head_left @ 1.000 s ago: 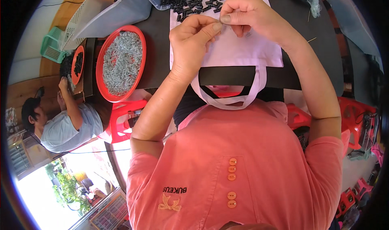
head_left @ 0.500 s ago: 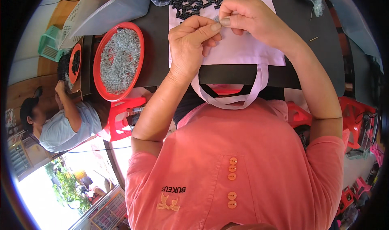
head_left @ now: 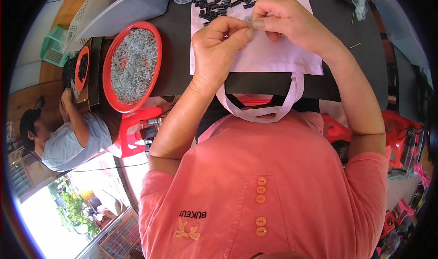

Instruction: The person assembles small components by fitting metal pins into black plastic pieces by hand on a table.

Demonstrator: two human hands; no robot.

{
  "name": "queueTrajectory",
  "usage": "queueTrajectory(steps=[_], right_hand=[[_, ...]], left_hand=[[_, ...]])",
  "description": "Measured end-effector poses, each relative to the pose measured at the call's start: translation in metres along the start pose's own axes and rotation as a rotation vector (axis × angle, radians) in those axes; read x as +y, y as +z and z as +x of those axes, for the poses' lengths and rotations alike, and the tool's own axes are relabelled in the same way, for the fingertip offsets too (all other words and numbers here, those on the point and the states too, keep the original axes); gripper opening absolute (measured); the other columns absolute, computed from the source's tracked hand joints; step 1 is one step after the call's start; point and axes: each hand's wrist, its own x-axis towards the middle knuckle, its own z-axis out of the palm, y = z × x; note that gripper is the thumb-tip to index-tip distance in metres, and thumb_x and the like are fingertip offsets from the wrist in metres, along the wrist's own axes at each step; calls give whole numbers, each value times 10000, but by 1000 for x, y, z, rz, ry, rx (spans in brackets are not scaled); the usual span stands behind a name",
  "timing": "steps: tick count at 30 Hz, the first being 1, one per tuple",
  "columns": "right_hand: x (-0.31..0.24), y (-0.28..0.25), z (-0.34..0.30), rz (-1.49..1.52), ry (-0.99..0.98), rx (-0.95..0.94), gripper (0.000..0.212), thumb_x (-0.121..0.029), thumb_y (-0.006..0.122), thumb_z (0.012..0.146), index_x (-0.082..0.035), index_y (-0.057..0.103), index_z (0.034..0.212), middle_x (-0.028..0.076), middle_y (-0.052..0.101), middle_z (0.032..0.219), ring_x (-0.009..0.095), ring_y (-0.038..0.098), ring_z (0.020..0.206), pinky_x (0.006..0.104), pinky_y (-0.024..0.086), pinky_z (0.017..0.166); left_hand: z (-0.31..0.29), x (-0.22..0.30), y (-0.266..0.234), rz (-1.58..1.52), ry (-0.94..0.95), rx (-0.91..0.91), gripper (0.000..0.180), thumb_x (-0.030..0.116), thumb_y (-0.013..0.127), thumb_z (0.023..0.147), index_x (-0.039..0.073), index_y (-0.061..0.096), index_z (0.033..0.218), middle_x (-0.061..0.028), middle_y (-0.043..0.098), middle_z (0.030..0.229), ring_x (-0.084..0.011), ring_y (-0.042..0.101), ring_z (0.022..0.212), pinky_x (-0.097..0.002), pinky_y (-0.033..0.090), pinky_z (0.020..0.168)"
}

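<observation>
Over a pale pink cloth tote bag (head_left: 273,58) lying on the dark table, my two hands meet at the fingertips. My left hand (head_left: 220,43) is closed in a pinch, thumb against forefinger. My right hand (head_left: 283,20) pinches right beside it, its fingers curled. Between and behind the fingertips a bit of a small greyish, see-through piece (head_left: 248,19) shows; the fingers cover most of it. Just beyond my left hand lie many short black tube-like parts (head_left: 214,5), spread over the far part of the bag.
A red basin (head_left: 107,88) heaped with small clear-grey pieces (head_left: 134,65) stands on the left. Behind it is a translucent bin (head_left: 132,12). A clear plastic bag (head_left: 358,1) and a thin stick (head_left: 355,45) lie on the right. Another person (head_left: 75,138) works at far left.
Both hands stay pinched together. My left hand's lower fingers have tucked out of sight, and my right hand has shifted slightly to the right. The whole view has moved a little.
</observation>
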Motion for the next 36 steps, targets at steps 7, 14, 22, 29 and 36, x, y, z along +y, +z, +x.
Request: queueTrajectory(steps=[7, 14, 22, 29, 36], right_hand=[[-7, 1, -2, -11, -51, 64, 151, -168, 568, 909, -51, 537, 819, -21, 473, 628, 61, 472, 587, 224, 367, 544], [-5, -2, -3, -26, -39, 85, 141, -160, 560, 911, -49, 538, 827, -23, 471, 632, 60, 472, 585, 224, 370, 545], [-7, 0, -5, -109, -28, 90, 109, -129, 551, 888, -43, 526, 825, -10, 464, 626, 69, 465, 582, 238, 376, 544], [0, -4, -7, -283, -44, -19, 68, -94, 563, 842, -29, 549, 827, 8, 502, 646, 83, 484, 594, 246, 395, 555], [-12, -3, -3, -5, 67, -63, 100, -124, 584, 872, -26, 602, 879, -8, 538, 674, 65, 517, 609, 224, 421, 540]], left_hand=[[-1, 4, -1, -58, -67, -40, 85, 91, 672, 839, 8, 680, 849, -27, 646, 702, -36, 529, 589, -171, 348, 485], [-1, -5, 0, 115, 62, -52, 63, 27, 699, 797, -18, 660, 819, -8, 626, 708, -49, 531, 616, -187, 411, 556], [-2, -3, 0, 141, 90, -33, 76, -12, 715, 753, -14, 669, 813, 22, 617, 725, -33, 502, 647, -176, 400, 584], [-2, -2, -1, 169, 114, 11, 86, -4, 727, 749, -13, 677, 818, 27, 617, 745, -27, 497, 666, -173, 396, 592], [-1, -6, -1, 102, 191, 46, 90, 23, 732, 757, -8, 660, 800, 8, 611, 688, -39, 512, 625, -197, 437, 584]])
